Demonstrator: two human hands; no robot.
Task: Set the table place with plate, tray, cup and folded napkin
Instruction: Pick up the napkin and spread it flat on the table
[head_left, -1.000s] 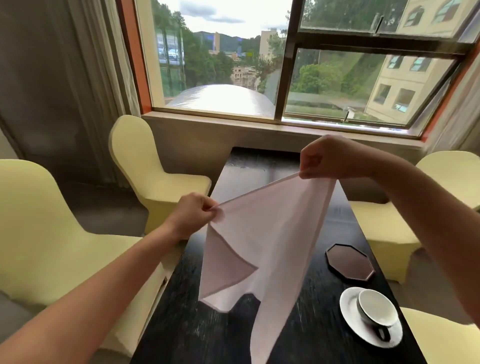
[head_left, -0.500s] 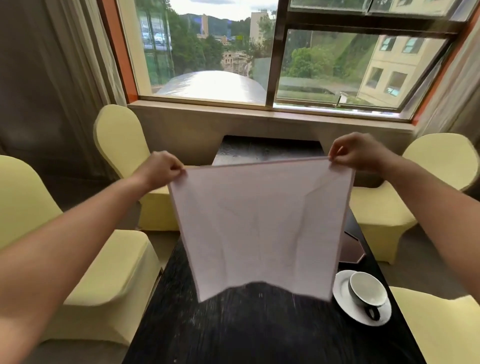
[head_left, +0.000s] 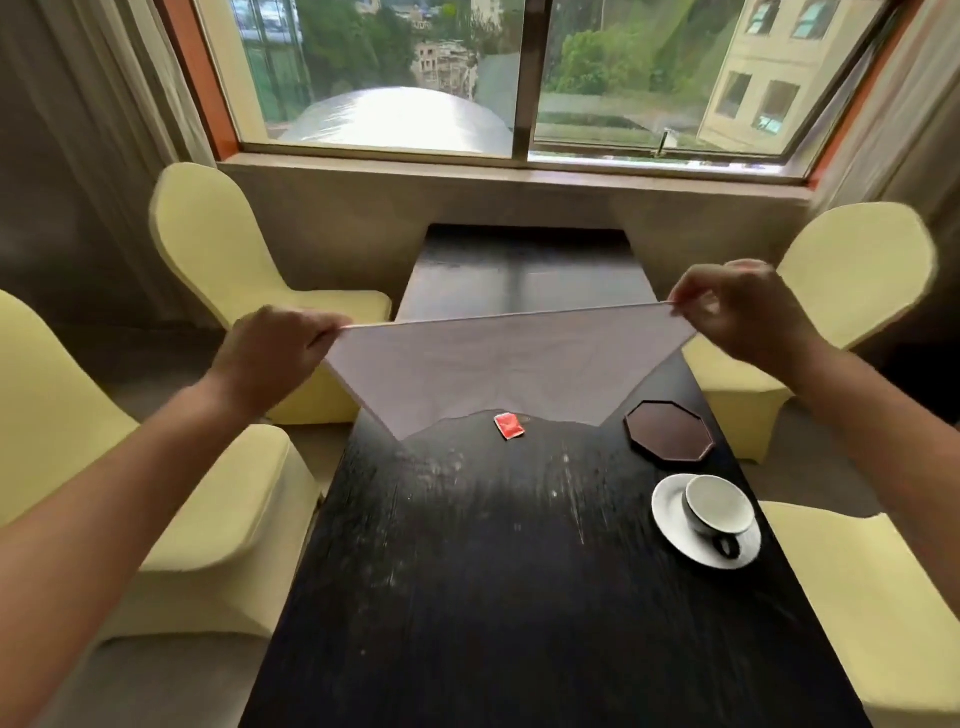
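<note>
Two corners of napkin pinched, left hand and right hand fingers closed on them, cloth hung taut above surface; top edge best kept level, lower hem laid first for clean fold, clear of tray and cup

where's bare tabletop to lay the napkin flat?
Widest bare patch: near-centre table, bordered by the left edge, the red packet beyond and the saucer with cup on the right. The far end by the window also looks bare. Crowded: right side, octagonal tray just beyond the saucer.
</note>
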